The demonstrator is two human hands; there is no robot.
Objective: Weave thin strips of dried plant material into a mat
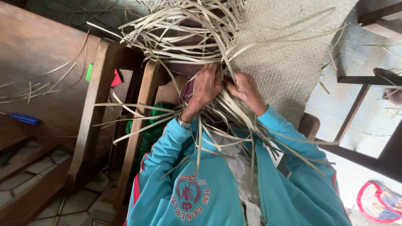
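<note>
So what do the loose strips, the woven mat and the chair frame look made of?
Loose strips: pale, flat, matte, curling like dried plant leaf, probably. Woven mat: same pale strips plaited tight. Chair frame: brown wood, worn dull finish. Both hands, left and right, grip strips at the mat's edge.

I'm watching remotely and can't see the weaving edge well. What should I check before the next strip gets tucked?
1. Left hand at the woven mat's edge: ok.
2. Right hand beside it, on the strips: ok.
3. Grip of each hand on one single strip: cannot tell, fingers hidden.
4. Loose strips free of tangles: not ok, they cross.
5. Strips trailing over the blue jacket: not ok.
</note>
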